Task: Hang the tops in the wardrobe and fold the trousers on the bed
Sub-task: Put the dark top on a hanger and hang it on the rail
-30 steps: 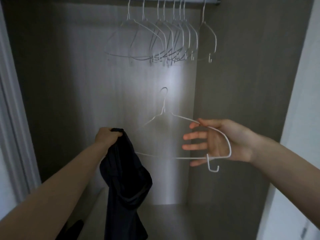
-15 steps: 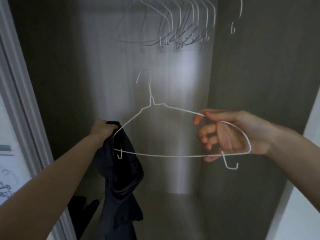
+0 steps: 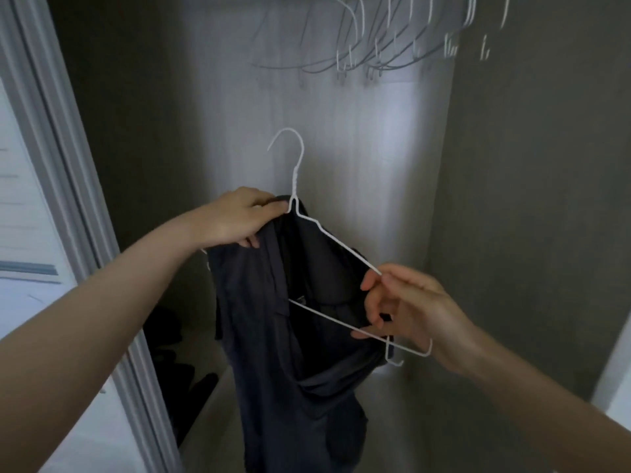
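The left hand (image 3: 235, 216) grips the dark soft top (image 3: 293, 336) near its neck, holding it up in the open wardrobe. The right hand (image 3: 406, 312) pinches the thin white wire hanger (image 3: 327, 233), probably to slip it inside.

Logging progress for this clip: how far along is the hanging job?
Done: nothing visibly hung; the hangers on the rail are bare. In hand: left hand grips the dark top at the white wire hanger neck; right hand holds the hanger's other end. Left: finish threading, hook it on the rail. Trousers not in view.
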{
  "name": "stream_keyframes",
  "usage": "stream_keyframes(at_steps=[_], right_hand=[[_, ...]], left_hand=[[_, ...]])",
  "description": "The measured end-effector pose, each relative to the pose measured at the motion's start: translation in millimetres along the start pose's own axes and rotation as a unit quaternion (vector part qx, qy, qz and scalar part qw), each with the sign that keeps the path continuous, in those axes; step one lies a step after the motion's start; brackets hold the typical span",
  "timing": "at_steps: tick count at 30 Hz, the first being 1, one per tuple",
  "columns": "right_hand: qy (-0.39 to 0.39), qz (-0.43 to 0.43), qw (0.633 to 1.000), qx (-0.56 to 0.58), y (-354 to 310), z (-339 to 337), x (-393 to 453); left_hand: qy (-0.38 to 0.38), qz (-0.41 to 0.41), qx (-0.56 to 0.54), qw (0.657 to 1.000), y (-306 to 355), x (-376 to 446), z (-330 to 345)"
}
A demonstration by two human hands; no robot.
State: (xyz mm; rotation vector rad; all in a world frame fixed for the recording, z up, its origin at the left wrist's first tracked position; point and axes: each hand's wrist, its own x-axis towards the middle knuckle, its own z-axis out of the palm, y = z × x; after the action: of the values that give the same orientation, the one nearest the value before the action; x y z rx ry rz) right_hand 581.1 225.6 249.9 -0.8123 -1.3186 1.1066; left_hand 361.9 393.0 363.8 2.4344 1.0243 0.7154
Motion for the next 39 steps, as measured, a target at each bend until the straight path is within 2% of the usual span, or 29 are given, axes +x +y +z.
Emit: stream_keyframes(at_steps=[2,3,5,8,10,11,12,13,14,15,16,17,18,20,22,24,26,28,30,32,34,36,37,39], right_hand=[[0.008,-0.006,1.0,0.0,-2.0,-4.6,-1.2],[0.01,-0.007,1.0,-0.001,-3.4,-5.9,-1.6],[0.011,-0.005,1.0,0.006,-5.9,-7.0,-2.8],[0.024,0.004,1.0,-0.009,-9.3,-3.8,-3.1],[0.067,-0.029,0.987,-0.142,-10.6,1.2,0.1],[0.104,-0.067,0.957,-0.264,-11.2,2.8,1.9],[0.154,-0.105,0.896,-0.403,-11.3,3.4,3.3],[0.211,-0.14,0.808,-0.531,-10.8,3.9,3.8],[0.26,-0.178,0.725,-0.612,-10.6,6.0,2.9],[0.283,-0.222,0.676,-0.643,-10.4,9.5,1.6],[0.276,-0.258,0.667,-0.641,-8.2,14.6,0.8],[0.24,-0.274,0.696,-0.619,-2.2,20.9,1.1],[0.185,-0.257,0.743,-0.589,5.8,27.8,2.5],[0.075,-0.131,0.829,-0.538,28.5,40.2,6.3],[-0.017,0.001,0.887,-0.461,50.9,43.4,11.9],[-0.079,0.09,0.93,-0.347,60.7,43.8,16.2],[-0.112,0.128,0.938,-0.301,61.7,41.3,17.1],[-0.165,0.139,0.903,-0.371,61.6,37.5,12.5],[-0.206,0.128,0.809,-0.535,61.3,28.2,6.1],[-0.193,0.117,0.701,-0.677,55.7,10.3,2.3],[-0.157,0.093,0.633,-0.752,43.6,-7.5,1.5],[-0.118,0.056,0.594,-0.794,28.2,-22.9,3.9],[-0.102,0.037,0.587,-0.803,19.9,-28.7,5.4],[-0.077,0.001,0.608,-0.79,3.3,-34.9,9.1]], left_hand=[[0.037,0.057,0.153,0.986,-2.7,-6.7,-7.1],[0.057,0.081,0.17,0.98,-4.2,-8.4,-8.5],[0.061,0.117,0.126,0.983,-8.7,-9.8,-8.2],[0.036,0.153,-0.001,0.988,-9.4,-13.5,1.4],[0.059,0.171,-0.029,0.983,-8.8,-14.1,11.3],[0.081,0.168,-0.034,0.982,-9.0,-13.1,16.5],[0.103,0.161,-0.039,0.981,-9.6,-12.1,21.6],[0.124,0.151,-0.04,0.98,-10.2,-11.1,26.0],[0.142,0.139,-0.04,0.979,-10.8,-10.1,29.6],[0.157,0.128,-0.041,0.978,-11.2,-9.0,32.9],[0.169,0.119,-0.047,0.977,-11.5,-8.0,35.7],[0.18,0.109,-0.055,0.976,-11.1,-7.5,38.4],[0.19,0.101,-0.065,0.974,-9.9,-6.7,40.2],[0.201,0.093,-0.095,0.971,-5.7,-5.4,43.3],[0.21,0.093,-0.138,0.963,-1.5,-4.2,44.0],[0.226,0.088,-0.181,0.953,0.6,-3.6,42.0],[0.238,0.082,-0.21,0.945,-1.9,-4.5,37.4],[0.242,0.082,-0.211,0.944,-9.3,-6.8,31.3],[0.246,0.074,-0.2,0.945,-21.0,-10.1,24.7],[0.254,0.061,-0.185,0.947,-35.2,-14.1,19.0],[0.258,0.05,-0.149,0.953,-50.4,-18.8,14.2],[0.257,0.046,-0.09,0.961,-62.3,-23.5,12.2],[0.255,0.05,-0.06,0.964,-66.3,-25.5,12.8],[0.251,0.074,-0.009,0.965,-70.0,-27.6,17.7]])
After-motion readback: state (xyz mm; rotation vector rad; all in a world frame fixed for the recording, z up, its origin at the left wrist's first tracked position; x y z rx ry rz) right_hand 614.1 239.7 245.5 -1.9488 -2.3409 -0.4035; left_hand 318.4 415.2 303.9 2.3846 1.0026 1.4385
